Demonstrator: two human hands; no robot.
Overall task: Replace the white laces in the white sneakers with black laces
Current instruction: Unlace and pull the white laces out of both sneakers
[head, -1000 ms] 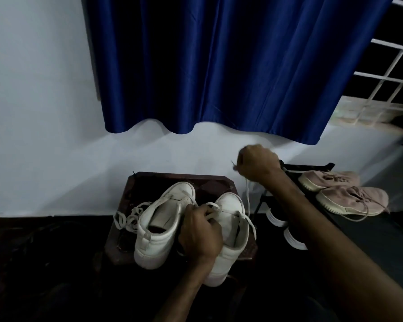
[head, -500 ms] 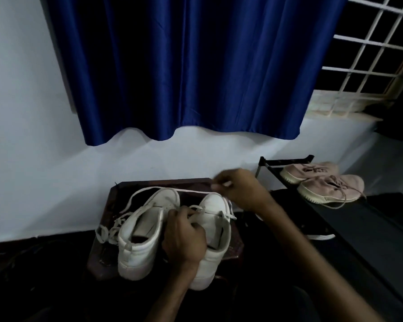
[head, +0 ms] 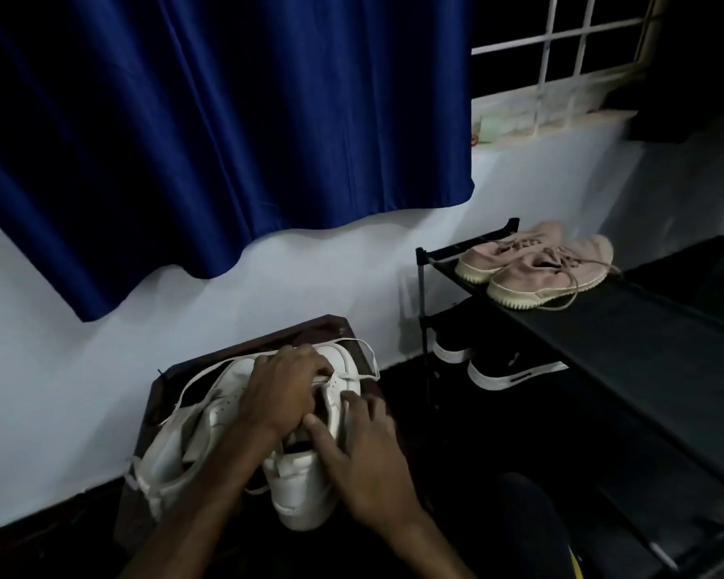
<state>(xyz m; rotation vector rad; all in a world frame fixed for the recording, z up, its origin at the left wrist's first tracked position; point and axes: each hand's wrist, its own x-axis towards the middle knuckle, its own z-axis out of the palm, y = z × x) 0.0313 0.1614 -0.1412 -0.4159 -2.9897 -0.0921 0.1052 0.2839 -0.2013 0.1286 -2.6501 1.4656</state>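
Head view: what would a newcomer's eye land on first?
Bottom centre, both hands are on the white sneakers on a dark stool: the left hand curls over a loose white lace, and the right hand grips the side of the right-hand sneaker. Above them, a deep blue curtain fills the upper left. At right, pink sneakers sit on a black shoe rack.

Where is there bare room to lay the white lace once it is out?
The rack's top shelf is bare on the near side of the pink sneakers. The stool is crowded: white sneakers, loose lace, left hand and right hand fill it, leaving only its far left corner.
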